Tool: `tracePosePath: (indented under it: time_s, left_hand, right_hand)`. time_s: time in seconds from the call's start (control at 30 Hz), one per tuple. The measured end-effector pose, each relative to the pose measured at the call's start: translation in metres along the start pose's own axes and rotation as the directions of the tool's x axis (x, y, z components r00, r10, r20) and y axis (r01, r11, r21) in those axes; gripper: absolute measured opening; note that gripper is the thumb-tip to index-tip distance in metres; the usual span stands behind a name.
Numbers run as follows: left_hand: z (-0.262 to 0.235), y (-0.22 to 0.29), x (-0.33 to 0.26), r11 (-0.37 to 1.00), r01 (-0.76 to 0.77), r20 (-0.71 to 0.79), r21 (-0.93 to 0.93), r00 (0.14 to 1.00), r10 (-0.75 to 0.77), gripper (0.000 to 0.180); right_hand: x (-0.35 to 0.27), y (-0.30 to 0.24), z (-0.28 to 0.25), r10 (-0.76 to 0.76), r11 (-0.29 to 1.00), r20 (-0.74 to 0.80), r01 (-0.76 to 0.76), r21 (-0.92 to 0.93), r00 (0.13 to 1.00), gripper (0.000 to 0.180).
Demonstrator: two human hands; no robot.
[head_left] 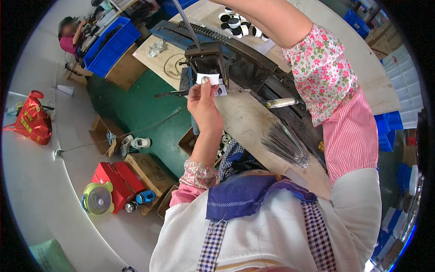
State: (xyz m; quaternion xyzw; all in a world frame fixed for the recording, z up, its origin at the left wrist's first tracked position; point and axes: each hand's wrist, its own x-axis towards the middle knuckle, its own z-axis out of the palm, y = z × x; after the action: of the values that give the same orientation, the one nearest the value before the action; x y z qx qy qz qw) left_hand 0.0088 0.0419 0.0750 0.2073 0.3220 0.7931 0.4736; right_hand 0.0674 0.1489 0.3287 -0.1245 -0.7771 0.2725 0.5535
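Observation:
My left hand [205, 109] is closed on a small white curved piece [209, 79], thumb pressed on its face. It holds the piece at the front of a dark metal press-like machine [205, 51] on the bench. Up across the right side goes my right forearm [267, 18], in a floral sleeve cover; the hand itself lies beyond the upper edge. Below that forearm, several round white-and-black parts [235, 23] lie grouped on the wooden board. A bundle of thin metal rods [286, 143] rests on the near bench, and a pale cylindrical piece [282, 103] lies on the machine's dark rail.
A cord [122, 133] runs from the wall toward the bench. Left of me stand a green fan [98, 199], a red box [113, 181] and a cardboard box [149, 174]. Shoes [136, 143] sit on the green floor. Another person [70, 37] works behind a blue bin [113, 45].

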Motion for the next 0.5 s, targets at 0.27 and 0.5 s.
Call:
tracePosePath:
  time_s: [0.27, 0.5]
  left_hand:
    - [0.008, -0.015, 0.007, 0.986, 0.023, -0.087, 0.167, 0.996, -0.008, 0.022]
    - [0.004, -0.017, 0.004, 0.981, -0.004, -0.137, 0.194, 0.990, 0.031, 0.013]
  right_hand:
    - [-0.019, 0.003, 0.000, 0.093, 0.996, 0.012, -0.093, -0.014, 0.996, 0.036]
    - [-0.052, 0.021, 0.004, 0.259, 0.966, 0.086, -0.259, -0.018, 0.962, 0.035]
